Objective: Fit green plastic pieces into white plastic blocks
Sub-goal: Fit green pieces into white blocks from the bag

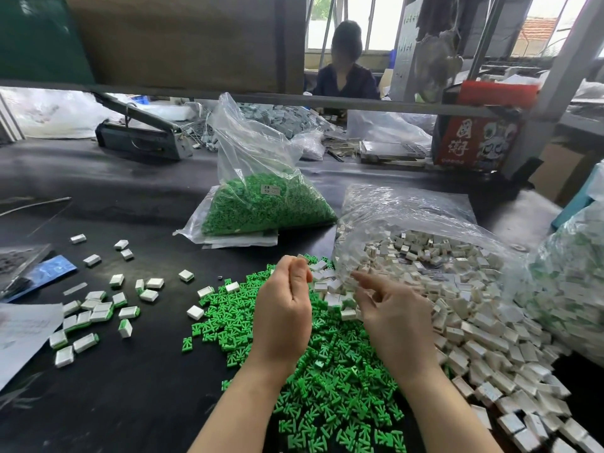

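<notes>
Green pieces (313, 380): loose heap on the black surface (137, 403), spread under and between both forearms, reaching toward the near edge. A further stock sits in a clear bag (261, 204) beyond the heap, well apart from the hands.

White blocks (464, 325): large pile spilling from an opened bag (425, 223) on the right, its near edge touching the green heap.

Finished units (94, 312): scattered group to the left on the surface, white with a green edge showing, so apparently already fitted. A few plain-looking blocks lie farther back.

Left hand (284, 308): above the green heap, fingers curled into a loose fist, thumb against forefinger. Whether this grip encloses a piece cannot be told; nothing shows between the fingers.

Right hand (395, 308): at the margin of the white pile, fingers (362, 279) partly extended and spread, tips over the blocks, holding nothing visible.

Step in hand, as judged: pick-up stage of a new unit, with the right hand reaching for a block and the left either carrying or about to take a green piece.

Next move calls for: one block pinched clear of its neighbours, its open side turned toward the left hand, green piece aligned to the slot and pressed home, then set with the finished group.

Background: seated person (343, 76) across the bench, red box (474, 138).
</notes>
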The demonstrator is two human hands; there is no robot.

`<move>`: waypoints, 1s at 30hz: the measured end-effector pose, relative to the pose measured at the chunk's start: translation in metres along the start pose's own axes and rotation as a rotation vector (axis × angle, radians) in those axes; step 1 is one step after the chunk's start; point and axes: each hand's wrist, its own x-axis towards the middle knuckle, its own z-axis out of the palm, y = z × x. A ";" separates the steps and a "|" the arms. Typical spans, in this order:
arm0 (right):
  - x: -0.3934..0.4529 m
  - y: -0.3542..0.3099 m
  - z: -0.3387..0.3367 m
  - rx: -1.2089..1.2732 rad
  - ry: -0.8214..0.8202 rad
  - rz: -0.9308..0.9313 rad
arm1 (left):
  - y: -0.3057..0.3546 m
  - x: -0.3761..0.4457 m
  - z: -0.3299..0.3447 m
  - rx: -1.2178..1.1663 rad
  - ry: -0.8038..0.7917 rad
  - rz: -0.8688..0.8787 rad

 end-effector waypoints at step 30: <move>0.002 -0.020 -0.013 0.982 -0.098 0.246 | 0.015 0.001 0.003 -0.566 -0.162 -0.286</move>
